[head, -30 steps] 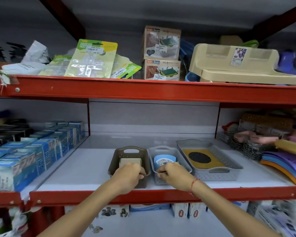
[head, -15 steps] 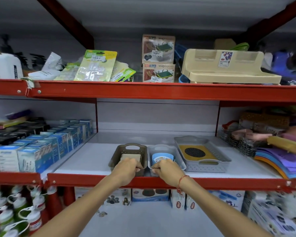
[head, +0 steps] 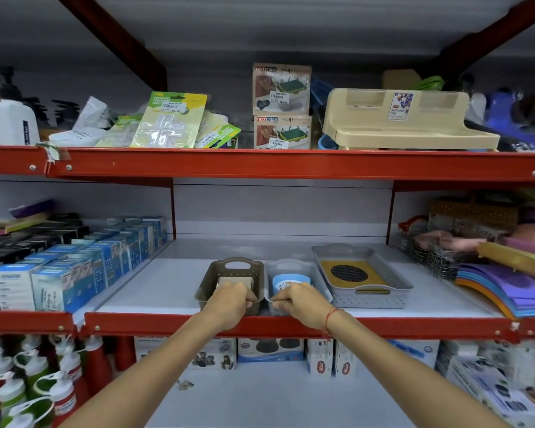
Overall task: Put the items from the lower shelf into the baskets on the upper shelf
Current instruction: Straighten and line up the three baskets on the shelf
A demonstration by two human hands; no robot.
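Note:
Three baskets stand on the white middle shelf. My left hand (head: 230,301) grips the near rim of the brown basket (head: 226,268), which holds a cream soap dish (head: 234,281). Beside it, my right hand (head: 297,301) grips the near rim of the small grey basket (head: 291,266), which holds a blue round item (head: 291,281). To the right sits a larger grey basket (head: 365,278) with a yellow mat (head: 351,273) bearing a black mesh circle. On the shelf below, several boxes (head: 271,350) stand at the back.
Blue cartons (head: 84,270) fill the shelf's left side; a wire basket (head: 430,251) and coloured mats (head: 507,288) fill the right. The red shelf edge (head: 291,325) runs just under my hands. Above are packets (head: 170,120), soap boxes (head: 281,106) and a cream rack (head: 405,122). Bottles (head: 28,387) stand lower left.
The view has pulled back and dropped, so more of the lower shelf shows. Both hands stay closed on the near rims of the two small baskets.

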